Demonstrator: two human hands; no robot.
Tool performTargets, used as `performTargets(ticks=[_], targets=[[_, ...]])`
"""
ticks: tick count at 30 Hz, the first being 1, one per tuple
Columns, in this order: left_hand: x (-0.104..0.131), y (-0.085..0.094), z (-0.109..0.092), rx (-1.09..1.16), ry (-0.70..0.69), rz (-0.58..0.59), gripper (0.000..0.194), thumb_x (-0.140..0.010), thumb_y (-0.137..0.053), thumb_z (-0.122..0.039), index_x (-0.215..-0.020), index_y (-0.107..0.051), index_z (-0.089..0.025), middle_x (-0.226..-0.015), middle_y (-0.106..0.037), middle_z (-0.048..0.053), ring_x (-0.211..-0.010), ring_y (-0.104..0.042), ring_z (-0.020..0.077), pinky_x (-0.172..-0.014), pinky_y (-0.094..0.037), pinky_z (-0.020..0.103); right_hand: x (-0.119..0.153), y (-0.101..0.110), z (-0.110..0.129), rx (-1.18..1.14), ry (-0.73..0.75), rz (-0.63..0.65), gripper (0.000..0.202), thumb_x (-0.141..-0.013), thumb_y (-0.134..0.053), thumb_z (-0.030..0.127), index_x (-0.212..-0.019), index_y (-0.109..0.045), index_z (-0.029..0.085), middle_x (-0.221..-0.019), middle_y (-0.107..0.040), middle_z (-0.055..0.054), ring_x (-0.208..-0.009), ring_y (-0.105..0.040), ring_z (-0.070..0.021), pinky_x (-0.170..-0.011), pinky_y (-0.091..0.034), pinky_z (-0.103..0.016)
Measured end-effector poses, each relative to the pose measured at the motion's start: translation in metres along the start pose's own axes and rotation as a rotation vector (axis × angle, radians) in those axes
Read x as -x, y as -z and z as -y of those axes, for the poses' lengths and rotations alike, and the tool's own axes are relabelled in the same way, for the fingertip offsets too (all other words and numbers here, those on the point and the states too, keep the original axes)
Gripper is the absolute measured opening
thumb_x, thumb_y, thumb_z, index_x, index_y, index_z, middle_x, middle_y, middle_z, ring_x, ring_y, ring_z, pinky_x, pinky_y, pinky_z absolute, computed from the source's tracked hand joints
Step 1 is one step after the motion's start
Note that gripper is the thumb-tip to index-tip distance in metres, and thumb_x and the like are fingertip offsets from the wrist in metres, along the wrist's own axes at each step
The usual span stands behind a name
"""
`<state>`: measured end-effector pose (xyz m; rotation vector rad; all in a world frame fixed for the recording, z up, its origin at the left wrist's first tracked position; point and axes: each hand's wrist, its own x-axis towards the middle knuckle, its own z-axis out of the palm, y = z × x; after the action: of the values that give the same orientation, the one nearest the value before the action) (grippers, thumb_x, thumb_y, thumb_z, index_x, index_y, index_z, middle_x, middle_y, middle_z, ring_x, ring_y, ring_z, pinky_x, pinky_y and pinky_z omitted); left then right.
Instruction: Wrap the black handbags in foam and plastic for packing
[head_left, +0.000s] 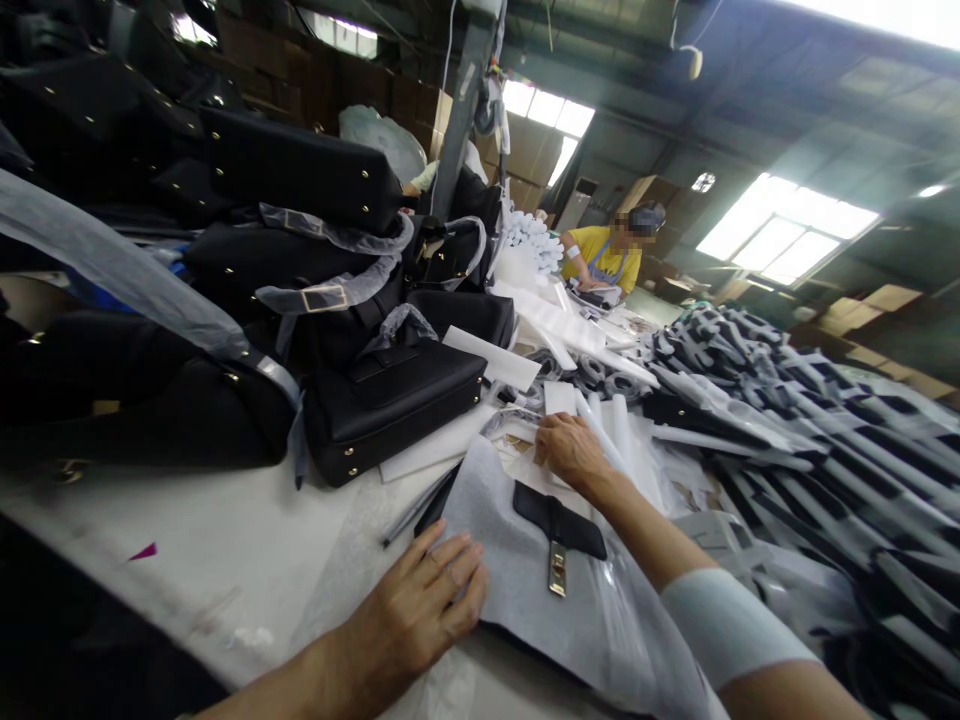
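A handbag lies in front of me under a pale grey wrapping sheet (491,530). A black strap tab (559,520) with a gold-coloured clasp (557,568) shows on top of it. My left hand (424,600) rests on the near left side of the sheet, fingers stretched out. At the bag's far edge, my right hand (574,450) has its fingers curled down beside the wrapped handle (510,418) and a white foam piece (559,398). What those fingers pinch is hidden. Clear plastic lies under and around the bag.
Black handbags (397,405) are piled on the left of the white table (247,540). White foam sheets (491,358) lie beyond my hands. Many wrapped straps (825,430) are heaped at right. A person in a yellow top (619,255) stands farther back, near a grey post (459,110).
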<state>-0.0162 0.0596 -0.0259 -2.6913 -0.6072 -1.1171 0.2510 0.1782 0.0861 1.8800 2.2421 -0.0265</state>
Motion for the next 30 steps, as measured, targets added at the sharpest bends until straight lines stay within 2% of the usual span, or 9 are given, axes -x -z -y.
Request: performTargets(ticks=[3, 7, 12, 16, 20, 23, 26, 28, 30], targets=[[-0.001, 0.000, -0.001, 0.008, 0.000, 0.009, 0.031, -0.099, -0.040, -0.014, -0.121, -0.063, -0.015, -0.129, -0.063, 0.010, -0.128, -0.052, 0.0245, -0.116, -0.036, 0.050, -0.014, 0.017, 0.004, -0.081, -0.040, 0.097, 0.019, -0.088, -0.058, 0.027, -0.080, -0.073, 0.018, -0.088, -0.072, -0.009, -0.089, -0.064, -0.0227, -0.077, -0.043, -0.030], [-0.003, 0.001, -0.001, 0.010, 0.010, -0.025, 0.030, -0.099, -0.040, -0.014, -0.118, -0.064, -0.014, -0.127, -0.064, 0.009, -0.126, -0.054, 0.0243, -0.117, -0.036, 0.049, -0.026, 0.034, 0.023, -0.218, 0.004, 0.226, 0.015, -0.082, -0.065, 0.032, -0.075, -0.071, 0.020, -0.069, -0.067, -0.001, -0.067, -0.060, -0.0147, -0.057, -0.038, -0.023], [-0.005, 0.004, -0.001, 0.015, 0.014, 0.000, 0.030, -0.098, -0.041, -0.013, -0.119, -0.062, -0.015, -0.126, -0.064, 0.009, -0.123, -0.055, 0.0225, -0.115, -0.037, 0.047, -0.025, 0.037, 0.037, -0.324, 0.069, 0.328, 0.006, -0.070, -0.072, 0.021, -0.075, -0.070, 0.018, -0.069, -0.066, 0.001, -0.066, -0.058, -0.0143, -0.056, -0.037, -0.022], [-0.005, 0.000, -0.001, -0.008, 0.015, -0.058, 0.026, -0.098, -0.044, -0.015, -0.116, -0.063, -0.015, -0.123, -0.066, 0.008, -0.121, -0.056, 0.0223, -0.115, -0.037, 0.046, -0.009, 0.027, 0.029, -0.481, 0.150, 0.370, 0.036, -0.068, -0.079, 0.039, -0.096, -0.069, 0.019, -0.088, -0.069, 0.001, -0.080, -0.061, -0.0165, -0.067, -0.044, -0.023], [-0.006, 0.004, -0.002, -0.034, 0.004, -0.081, 0.024, -0.097, -0.046, -0.014, -0.113, -0.064, -0.015, -0.119, -0.068, 0.008, -0.118, -0.058, 0.0215, -0.117, -0.031, 0.047, 0.008, -0.003, 0.034, -0.578, 0.088, 0.210, 0.060, -0.055, -0.087, 0.046, -0.104, -0.066, 0.018, -0.100, -0.067, -0.004, -0.093, -0.059, -0.0220, -0.078, -0.044, -0.028], [-0.019, 0.020, -0.002, 0.027, 0.038, 0.048, 0.027, -0.097, -0.052, -0.032, -0.114, -0.062, -0.013, -0.116, -0.069, 0.010, -0.113, -0.061, 0.0228, -0.117, -0.031, 0.049, 0.014, -0.026, 0.043, -0.549, -0.030, 0.117, 0.059, -0.053, -0.088, 0.046, -0.098, -0.063, 0.016, -0.098, -0.066, -0.006, -0.091, -0.058, -0.0233, -0.076, -0.042, -0.030], [-0.048, 0.033, 0.003, 0.163, 0.109, 0.304, 0.042, -0.092, -0.054, -0.055, -0.091, -0.067, -0.016, -0.089, -0.073, 0.008, -0.087, -0.070, 0.0231, -0.100, -0.049, 0.045, 0.017, -0.036, 0.048, -0.600, -0.066, 0.082, 0.053, -0.055, -0.087, 0.046, -0.092, -0.061, 0.017, -0.091, -0.064, -0.003, -0.084, -0.057, -0.0203, -0.070, -0.040, -0.027], [-0.072, 0.031, 0.008, 0.151, 0.167, 0.443, 0.036, -0.096, -0.051, -0.043, -0.077, -0.065, -0.017, -0.067, -0.069, 0.005, -0.064, -0.069, 0.0213, -0.074, -0.056, 0.037, 0.018, -0.036, 0.049, -0.616, -0.078, 0.054, 0.046, -0.058, -0.085, 0.041, -0.089, -0.060, 0.017, -0.088, -0.063, -0.002, -0.083, -0.056, -0.0195, -0.069, -0.039, -0.026], [-0.091, 0.021, 0.013, 0.069, 0.309, 0.485, 0.024, -0.097, -0.050, -0.027, -0.084, -0.066, -0.014, -0.063, -0.067, 0.007, -0.058, -0.067, 0.0223, -0.058, -0.052, 0.031, 0.018, -0.035, 0.048, -0.620, -0.070, 0.040, 0.035, -0.062, -0.081, 0.032, -0.086, -0.060, 0.017, -0.087, -0.063, -0.001, -0.084, -0.055, -0.0191, -0.070, -0.039, -0.026]])
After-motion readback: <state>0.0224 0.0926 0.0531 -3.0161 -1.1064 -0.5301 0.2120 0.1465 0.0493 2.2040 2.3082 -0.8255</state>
